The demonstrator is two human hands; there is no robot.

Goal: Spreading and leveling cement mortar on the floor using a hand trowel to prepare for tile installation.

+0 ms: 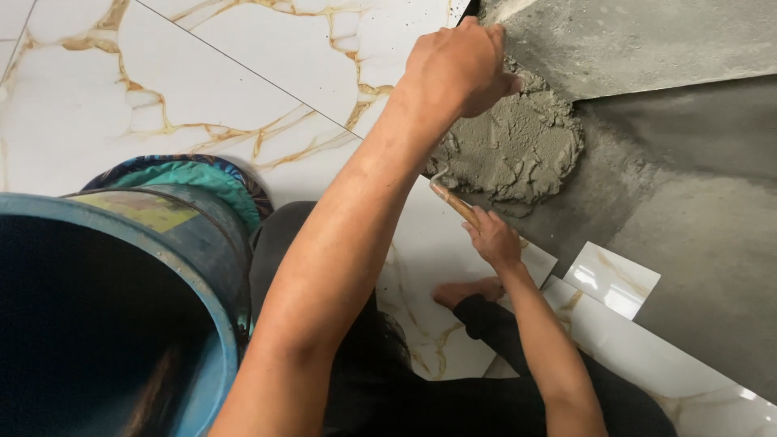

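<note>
Grey, lumpy mortar (518, 146) meets the fisted left hand (457, 65); the right hand (494, 239) grips a wooden trowel handle (455, 204).

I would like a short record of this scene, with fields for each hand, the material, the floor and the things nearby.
left hand: fist closed, pressed on the top edge of the mortar pile
right hand: grips a wooden handle, whose tool end is hidden at the pile's edge
mortar pile: grey, wet, lumpy, on bare cement
floor: white tiles with gold veins, laid left of the pile
loose tile pieces: lying right of the right hand
bucket: blue, dark inside, lower left
</note>
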